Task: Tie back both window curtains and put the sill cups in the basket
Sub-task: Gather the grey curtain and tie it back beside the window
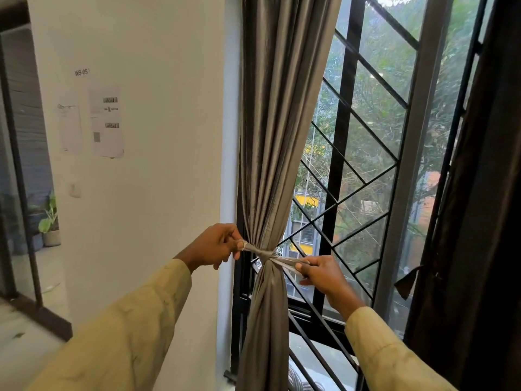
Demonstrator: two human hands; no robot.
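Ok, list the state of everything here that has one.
grey curtain: gathered, cinched at mid-height.
tie: wrapped round the grey curtain, ends pulled apart.
left hand: grips the tie's left end.
right hand: grips the tie's right end.
dark curtain: hangs loose, untied.

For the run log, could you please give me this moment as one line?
stage: tying grey curtain | tie: wrapped round it | left hand: pinches one end | right hand: pinches other end | dark curtain: untied

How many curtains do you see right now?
2. The grey curtain on the window's left, its tie pulled by the left hand and right hand; the dark curtain at the right edge, hanging loose.
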